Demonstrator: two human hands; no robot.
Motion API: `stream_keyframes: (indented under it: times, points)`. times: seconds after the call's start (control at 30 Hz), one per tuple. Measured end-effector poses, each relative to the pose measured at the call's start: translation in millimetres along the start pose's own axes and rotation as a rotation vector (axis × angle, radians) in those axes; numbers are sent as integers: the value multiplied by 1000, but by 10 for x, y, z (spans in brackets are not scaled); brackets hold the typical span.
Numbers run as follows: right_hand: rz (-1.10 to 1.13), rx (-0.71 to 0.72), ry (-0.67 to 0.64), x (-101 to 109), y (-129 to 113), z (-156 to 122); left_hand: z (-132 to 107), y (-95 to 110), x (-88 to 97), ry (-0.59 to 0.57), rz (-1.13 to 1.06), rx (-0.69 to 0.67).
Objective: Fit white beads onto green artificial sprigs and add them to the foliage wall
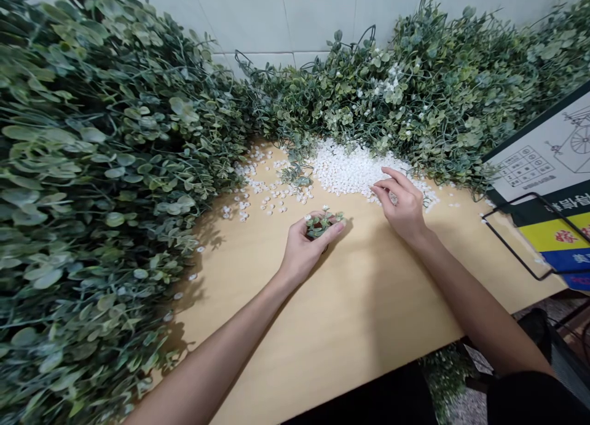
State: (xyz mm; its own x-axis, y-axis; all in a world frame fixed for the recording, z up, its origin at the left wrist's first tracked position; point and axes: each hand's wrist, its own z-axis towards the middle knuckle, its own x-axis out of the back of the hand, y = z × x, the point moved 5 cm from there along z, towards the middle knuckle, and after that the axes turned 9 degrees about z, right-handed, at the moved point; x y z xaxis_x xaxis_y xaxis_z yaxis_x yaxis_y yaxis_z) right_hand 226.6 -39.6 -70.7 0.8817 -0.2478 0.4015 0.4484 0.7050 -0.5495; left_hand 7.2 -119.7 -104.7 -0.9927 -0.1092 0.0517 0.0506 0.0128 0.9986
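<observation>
My left hand is closed round a small sprig of artificial leaves. A few tiny white flowers show at the sprig's top, and its lower part is hidden in the palm. To the right, my right hand is at the near edge of a heap of small white flower pieces. Its thumb and forefinger meet in a pinch while the other fingers stretch out. Whatever lies between the fingertips is too small to make out. A loose leafy sprig lies left of the heap.
Artificial foliage is piled high along the left, and more greenery lines the tiled wall. Loose white pieces dot the wooden table. At right stand a printed box and a black wire frame.
</observation>
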Motion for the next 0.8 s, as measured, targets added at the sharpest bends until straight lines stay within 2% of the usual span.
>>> stream_keyframes:
  times: [0.17, 0.3, 0.4, 0.53, 0.67, 0.8]
  points:
    - [82, -35, -63, -64, -41, -27, 5, -4, -21, -45, -71, 15]
    - [122, -8, -78, -91, -127, -46, -13, 21, -84, -102, -223, 68]
    - [131, 28, -117, -137, -187, -71, -13, -2, -94, -102, -275, 108]
    - [164, 76, -142, -201, -215, -114, -3, -17, -81, -88, -253, 77]
    - [168, 38, -164, -240, -200, -135, -10, -5, -65, -58, -208, 55]
    - [179, 11, -156, -232, -210, -126, -20, 43, -28, -21, -63, 22]
